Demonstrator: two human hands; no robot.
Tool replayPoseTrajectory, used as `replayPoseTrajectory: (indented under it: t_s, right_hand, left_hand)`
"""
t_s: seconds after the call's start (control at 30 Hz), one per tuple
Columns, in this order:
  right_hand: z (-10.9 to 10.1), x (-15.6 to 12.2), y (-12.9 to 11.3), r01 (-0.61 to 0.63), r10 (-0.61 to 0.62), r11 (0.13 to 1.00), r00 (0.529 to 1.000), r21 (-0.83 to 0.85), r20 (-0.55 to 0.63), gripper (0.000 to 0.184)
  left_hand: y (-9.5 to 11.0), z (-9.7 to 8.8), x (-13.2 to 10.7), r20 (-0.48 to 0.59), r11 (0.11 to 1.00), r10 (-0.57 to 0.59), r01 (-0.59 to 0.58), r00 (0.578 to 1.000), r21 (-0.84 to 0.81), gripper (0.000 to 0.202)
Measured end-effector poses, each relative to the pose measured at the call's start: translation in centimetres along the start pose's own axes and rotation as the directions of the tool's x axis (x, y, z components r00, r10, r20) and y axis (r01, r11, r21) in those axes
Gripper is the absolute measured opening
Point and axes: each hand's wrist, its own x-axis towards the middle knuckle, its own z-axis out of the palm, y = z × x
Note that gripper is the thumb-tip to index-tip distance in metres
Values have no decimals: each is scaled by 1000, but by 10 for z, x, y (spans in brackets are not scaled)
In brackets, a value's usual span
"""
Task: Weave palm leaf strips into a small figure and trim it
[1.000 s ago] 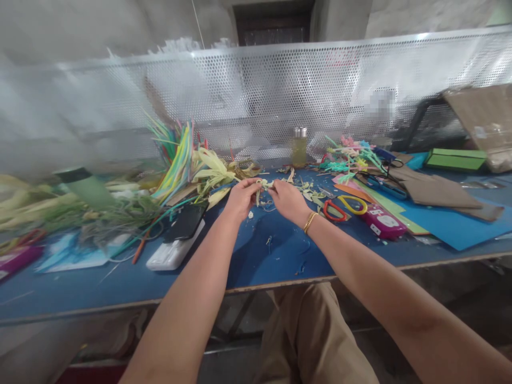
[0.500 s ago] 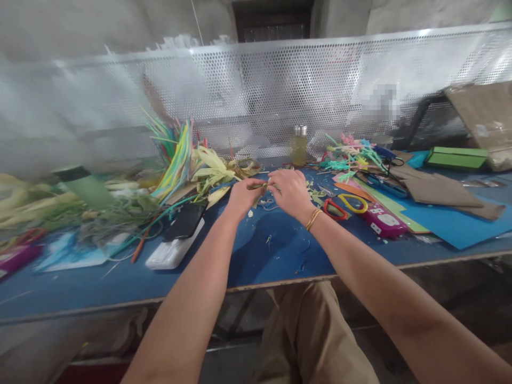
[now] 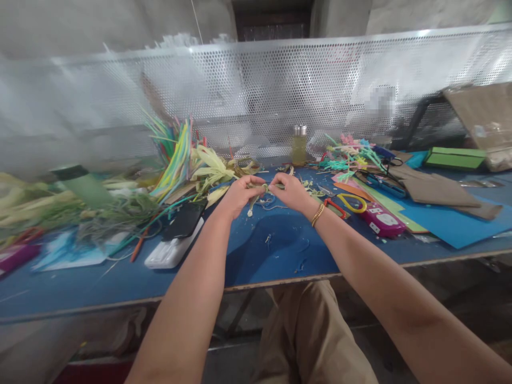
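Over the middle of the blue table, my left hand (image 3: 242, 196) pinches a thin pale green strip (image 3: 266, 188), which looks like a piece of husk. My right hand (image 3: 291, 193), with a gold bracelet at the wrist, pinches the same strip close by. The fingertips of both hands nearly meet, and they cover most of the strip. Behind my left hand lies a bunch of pale yellow-green husks (image 3: 214, 168). Thin scraps of thread (image 3: 269, 204) lie on the table beneath the fingers.
To the left are a white box (image 3: 170, 255) with a black phone (image 3: 186, 221), a green bottle (image 3: 86, 186) and colourful pipe cleaners (image 3: 178, 160). On the right lie yellow-handled scissors (image 3: 352, 203), a purple case (image 3: 382, 220) and paper sheets (image 3: 460, 229). A glass bottle (image 3: 298, 148) stands behind.
My right hand has shifted slightly right and turned, its fingers now curled into a pinch. My left hand has opened its grip angle a little, and more of the green strip shows.
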Motion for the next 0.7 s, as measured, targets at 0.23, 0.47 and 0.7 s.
replayPoseTrajectory:
  t_s: [0.23,0.47,0.7]
  right_hand:
    - [4,0,-1,-114,121,991,987,66,-110,13]
    - [11,-2,0,-250,273,932,961,261,-54,18]
    - [12,-1,-1,-371,337,627,922,685,191,18]
  left_hand:
    - [-3,14,3,-40,973,-43,33,998,-229,51]
    - [-10,22,6,-159,953,-92,40,983,-300,41]
    - [-2,17,5,-144,887,-173,90,974,-453,32]
